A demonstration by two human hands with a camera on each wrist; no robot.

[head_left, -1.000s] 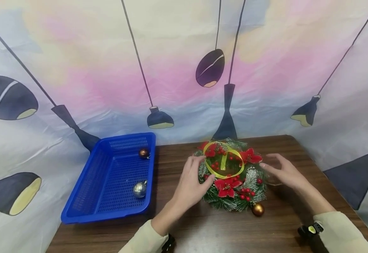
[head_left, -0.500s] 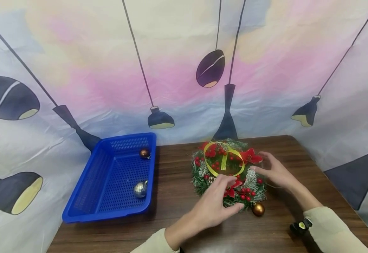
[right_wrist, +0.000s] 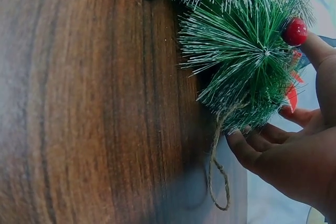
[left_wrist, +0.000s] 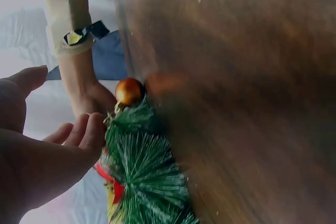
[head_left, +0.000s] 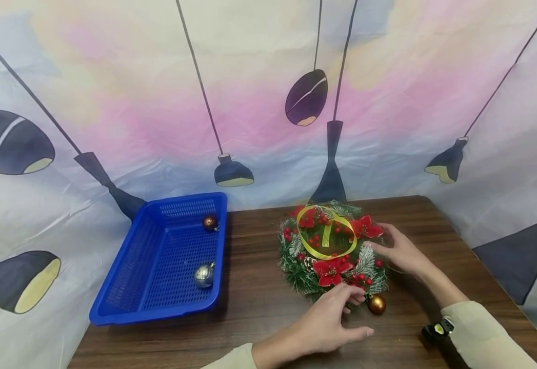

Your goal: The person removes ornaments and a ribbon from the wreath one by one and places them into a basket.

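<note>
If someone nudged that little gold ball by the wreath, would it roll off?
The gold ball is round and glossy, so it would probably roll and feel slippery. It sits against the wreath, apparently hooked to a branch, which may tether it. It looks hollow, likely light.

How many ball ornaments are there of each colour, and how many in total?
Gold ball ornament, at the wreath's near edge: 1
Silver ball ornament, in the blue basket: 1
Copper-brown ball ornament, in the basket: 1
Total: 3

Green wreath [head_left: 333, 256] with red flowers, gold bauble [head_left: 376, 304], blue basket [head_left: 125, 287], brown wood-grain table [head_left: 259, 307].
</note>
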